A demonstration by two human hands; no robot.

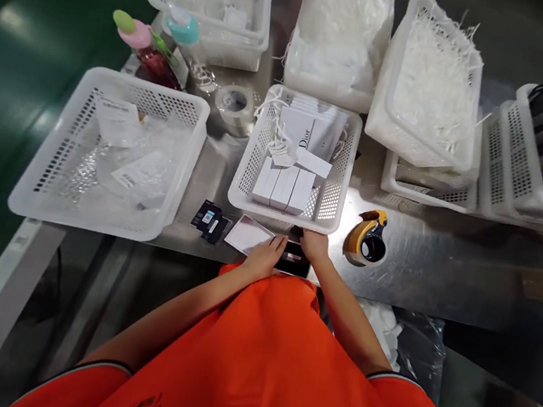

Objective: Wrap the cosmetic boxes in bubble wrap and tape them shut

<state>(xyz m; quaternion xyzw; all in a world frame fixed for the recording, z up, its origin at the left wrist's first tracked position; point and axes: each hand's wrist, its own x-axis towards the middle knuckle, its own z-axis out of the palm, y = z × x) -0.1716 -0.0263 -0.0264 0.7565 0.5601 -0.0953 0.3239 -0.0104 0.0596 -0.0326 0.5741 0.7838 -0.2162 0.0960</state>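
At the table's front edge, close to my body, lies a small open box (291, 266) with a black inside and a slim item in it. My left hand (264, 258) holds the box's left end, its fingers together over the rim. My right hand (314, 246) is closed at the box's far right corner, and a small black piece (296, 232) sticks out from its fingers. An open white box lid (247, 234) lies beside my left hand. Left of that are dark printed cards (211, 221) with labels.
Beyond my hands a white basket (283, 213) holds white boxes, a Dior bag (306, 131) and white cords. A tape dispenser (366, 238) stands to the right, a tape roll (236, 101) behind. Another basket (185, 171) holds clear plastic. Shredded filler (434, 85) fills a bin.
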